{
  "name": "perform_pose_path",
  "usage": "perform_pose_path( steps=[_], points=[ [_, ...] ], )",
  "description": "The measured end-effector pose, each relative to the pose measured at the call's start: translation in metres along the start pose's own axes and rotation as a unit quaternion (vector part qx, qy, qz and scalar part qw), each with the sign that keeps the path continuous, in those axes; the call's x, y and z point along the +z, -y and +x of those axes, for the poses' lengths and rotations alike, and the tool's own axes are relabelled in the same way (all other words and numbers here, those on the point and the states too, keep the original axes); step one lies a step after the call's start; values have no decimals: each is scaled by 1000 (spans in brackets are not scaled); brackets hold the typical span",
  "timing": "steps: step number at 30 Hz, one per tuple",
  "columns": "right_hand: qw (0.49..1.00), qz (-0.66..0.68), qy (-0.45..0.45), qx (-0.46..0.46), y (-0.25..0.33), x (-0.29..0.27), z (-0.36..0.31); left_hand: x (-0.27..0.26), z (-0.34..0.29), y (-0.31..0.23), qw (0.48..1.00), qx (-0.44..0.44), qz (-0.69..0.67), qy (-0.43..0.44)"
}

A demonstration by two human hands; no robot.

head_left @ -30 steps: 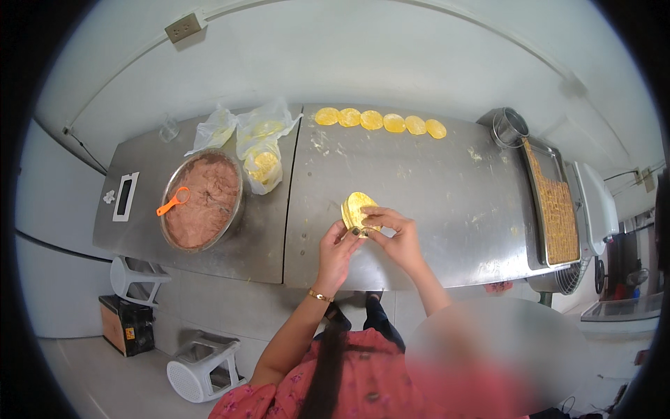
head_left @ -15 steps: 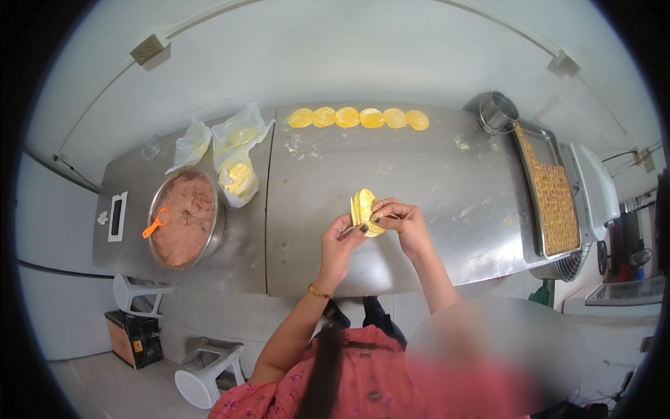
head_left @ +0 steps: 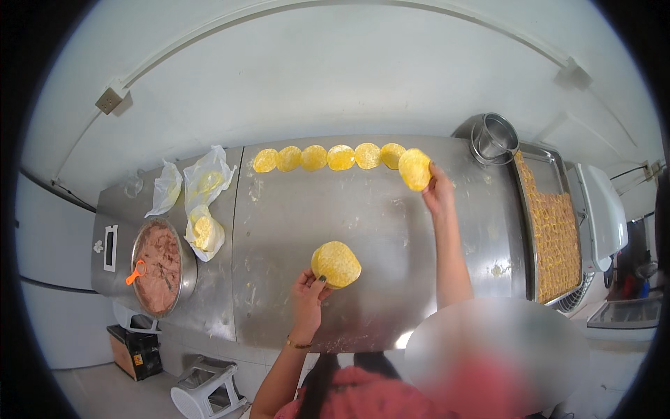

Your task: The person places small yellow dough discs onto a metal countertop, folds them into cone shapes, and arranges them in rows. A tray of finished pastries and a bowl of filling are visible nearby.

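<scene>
My left hand [head_left: 308,293] grips a stack of thin round yellow dough wrappers [head_left: 336,264] by its lower left edge, thumb on top, over the near middle of the steel table. Out at the far side, my right hand [head_left: 440,193] pinches a single dough wrapper [head_left: 414,170] by its right edge. That piece is at the right end of a row of several similar dough rounds [head_left: 341,158] lying side by side along the back. Whether its underside touches the table cannot be seen.
On the left are a metal bowl [head_left: 188,262] of pinkish filling with an orange scoop [head_left: 137,272] and plastic bags [head_left: 209,178], one with pale flour-like powder. To the right, a tray [head_left: 530,269] of small filled pieces sits near metal containers [head_left: 497,136] and a white scale-like appliance [head_left: 601,220].
My right hand has left the stack and reached far and right with one dough wrapper. My left hand keeps the stack, now held flatter. The whole view has shifted.
</scene>
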State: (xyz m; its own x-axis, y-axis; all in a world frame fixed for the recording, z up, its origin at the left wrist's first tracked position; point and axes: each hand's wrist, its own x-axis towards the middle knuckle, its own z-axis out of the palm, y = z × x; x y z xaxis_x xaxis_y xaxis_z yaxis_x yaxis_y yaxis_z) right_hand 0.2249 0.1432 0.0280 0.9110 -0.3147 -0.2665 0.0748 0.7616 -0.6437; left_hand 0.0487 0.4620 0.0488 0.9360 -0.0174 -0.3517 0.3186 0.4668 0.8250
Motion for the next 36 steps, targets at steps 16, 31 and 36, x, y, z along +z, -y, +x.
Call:
perform_pose_path(
  steps=[16, 31, 36],
  points=[
    [648, -681, 9, -341, -12, -49, 52, 32, 17, -11, 999, 15, -43, -4],
    [847, -468, 194, -162, -34, 49, -154, 76, 47, 2, 999, 25, 24, 34],
    [929, -330, 150, -69, -38, 35, -154, 87, 45, 2, 998, 29, 50, 37]
  ],
)
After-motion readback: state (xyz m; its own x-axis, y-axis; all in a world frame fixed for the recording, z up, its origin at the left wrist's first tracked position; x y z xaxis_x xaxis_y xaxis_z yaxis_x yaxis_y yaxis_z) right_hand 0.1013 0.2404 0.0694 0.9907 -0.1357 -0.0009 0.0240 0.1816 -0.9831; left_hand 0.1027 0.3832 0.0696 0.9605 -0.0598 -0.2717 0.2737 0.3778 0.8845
